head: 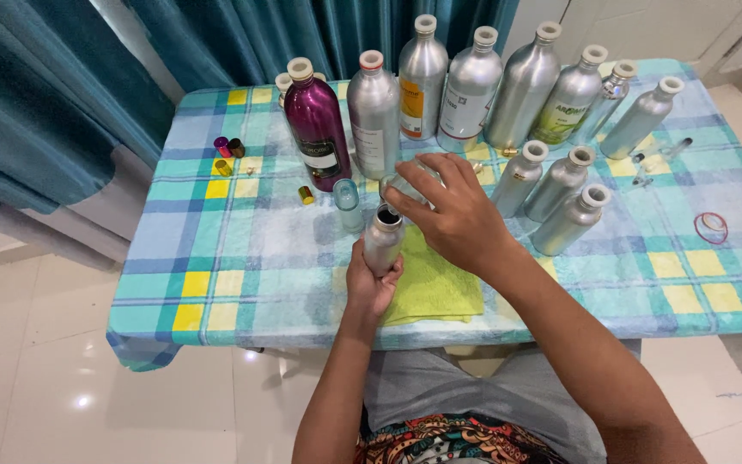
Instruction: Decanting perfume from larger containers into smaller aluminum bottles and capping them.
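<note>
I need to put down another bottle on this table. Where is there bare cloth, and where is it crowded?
Bare checked tablecloth lies left of the left hand, below the small caps. Another free patch is at the right front, below the red rubber band. The back row of silver bottles and the purple bottle is crowded, as is the centre around the right hand.

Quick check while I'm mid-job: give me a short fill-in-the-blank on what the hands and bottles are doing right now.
1. The left hand grips a small silver bottle whose mouth is ____.
2. The right hand tilts a small clear container above that bottle's ____.
3. Under the hands lies a folded cloth coloured ____.
4. Among the tall silver bottles at the back stands one bottle coloured ____.

Missing words: open; mouth; yellow-green; purple
</note>
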